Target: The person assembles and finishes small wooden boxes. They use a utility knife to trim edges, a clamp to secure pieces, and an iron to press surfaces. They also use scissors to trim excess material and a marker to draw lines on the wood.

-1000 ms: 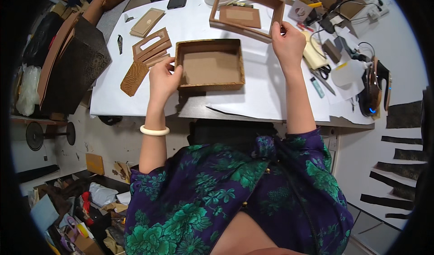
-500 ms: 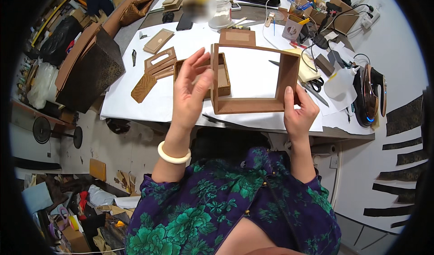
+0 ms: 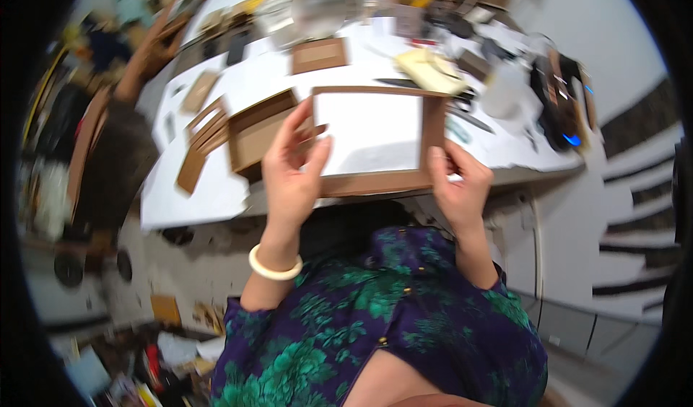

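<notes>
A brown, rectangular, bottomless box frame (image 3: 375,183), its near and right walls plain, is over the near part of the white-papered table (image 3: 177,201). The right hand's (image 3: 462,187) grip pinches its right wall by the near corner. The left hand (image 3: 291,172) curves at its left wall, thumb and fingers parted; I cannot tell whether it pinches. An open brown box (image 3: 260,136) sits to the left.
</notes>
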A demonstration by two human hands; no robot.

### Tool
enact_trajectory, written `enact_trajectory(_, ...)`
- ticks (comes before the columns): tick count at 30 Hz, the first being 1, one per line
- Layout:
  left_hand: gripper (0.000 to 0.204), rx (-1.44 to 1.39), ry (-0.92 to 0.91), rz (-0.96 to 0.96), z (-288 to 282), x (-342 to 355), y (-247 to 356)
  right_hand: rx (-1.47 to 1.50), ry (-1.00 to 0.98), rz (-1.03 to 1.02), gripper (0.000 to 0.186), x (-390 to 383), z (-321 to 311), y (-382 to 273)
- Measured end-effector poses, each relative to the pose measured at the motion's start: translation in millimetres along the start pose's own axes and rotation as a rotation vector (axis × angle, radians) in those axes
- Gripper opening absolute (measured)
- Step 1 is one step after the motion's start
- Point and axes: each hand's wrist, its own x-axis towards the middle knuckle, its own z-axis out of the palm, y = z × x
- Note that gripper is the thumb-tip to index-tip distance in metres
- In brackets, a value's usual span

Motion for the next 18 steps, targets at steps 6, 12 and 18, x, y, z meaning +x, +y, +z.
enact_trajectory(6, 0.047, 0.070, -0.015, -0.387, 6.0, 29.9, -74.2, -0.255, 0.483, 0.106, 0.021, 138.7, -112.7, 113.2)
enact_trajectory(12, 0.039, 0.302, -0.153, -0.468, 25.6, 40.2, -92.6, -0.949, 0.263, 0.416, 0.094, 277.6, -310.7, 312.1)
enact_trajectory(18, 0.057, 0.139, -0.069, -0.380, 0.3, -1.4, -87.8, -0.708, 0.048, 0.449, 0.062, 314.1, -292.7, 311.7)
